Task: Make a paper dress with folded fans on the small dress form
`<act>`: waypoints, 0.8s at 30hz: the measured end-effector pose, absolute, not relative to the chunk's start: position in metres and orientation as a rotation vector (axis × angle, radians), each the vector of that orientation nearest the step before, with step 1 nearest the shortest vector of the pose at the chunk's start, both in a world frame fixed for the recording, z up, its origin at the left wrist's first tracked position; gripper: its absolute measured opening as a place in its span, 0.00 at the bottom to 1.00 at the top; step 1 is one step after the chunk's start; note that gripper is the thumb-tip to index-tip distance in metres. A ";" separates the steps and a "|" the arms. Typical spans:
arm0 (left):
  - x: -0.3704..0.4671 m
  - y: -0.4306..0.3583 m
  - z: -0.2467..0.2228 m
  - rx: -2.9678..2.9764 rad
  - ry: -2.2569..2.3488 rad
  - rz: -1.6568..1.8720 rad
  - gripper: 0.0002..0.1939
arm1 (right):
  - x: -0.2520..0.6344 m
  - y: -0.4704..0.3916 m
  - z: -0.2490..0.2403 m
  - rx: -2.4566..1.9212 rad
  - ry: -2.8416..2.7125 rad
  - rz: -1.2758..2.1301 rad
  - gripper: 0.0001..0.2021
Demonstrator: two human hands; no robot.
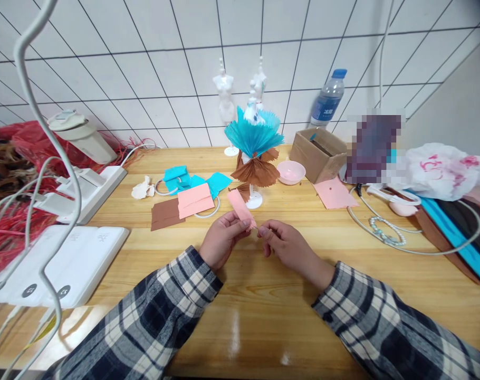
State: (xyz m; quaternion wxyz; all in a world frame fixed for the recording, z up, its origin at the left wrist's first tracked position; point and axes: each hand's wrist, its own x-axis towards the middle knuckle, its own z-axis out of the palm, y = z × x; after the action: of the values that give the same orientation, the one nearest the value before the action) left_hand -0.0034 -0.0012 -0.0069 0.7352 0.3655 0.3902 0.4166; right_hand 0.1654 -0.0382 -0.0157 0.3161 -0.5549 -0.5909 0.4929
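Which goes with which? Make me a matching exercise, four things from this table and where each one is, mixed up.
1. Pink paper strip
2. Bowl
3. Bottle
4. Brown paper piece

A. Behind the cardboard box
B. Partly under a pink sheet
C. In the left hand
D. Just left of the cardboard box

Pairs: 1-C, 2-D, 3-A, 4-B

Strip: a narrow pink paper strip is pinched near its jagged near end by the left hand; it is tilted, its far end angled to the left. Whether that jagged end is touched by the right hand cannot be told.
Figure: a small white mannequin, dressed in pleated turquoise and brown paper, is stood upright just beyond the strip.
Sheets: a creased pink rectangular paper is laid partly over a brown one.
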 end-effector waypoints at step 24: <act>-0.003 -0.002 -0.007 0.832 0.864 0.899 0.11 | 0.166 -0.037 -0.014 -1.433 -1.532 1.344 0.16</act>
State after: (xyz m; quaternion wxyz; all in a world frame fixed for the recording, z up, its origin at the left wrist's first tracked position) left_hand -0.0033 -0.0018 -0.0068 0.7322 0.3779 0.3927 0.4085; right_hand 0.1660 -0.0372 -0.0145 0.3194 -0.5450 -0.5827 0.5113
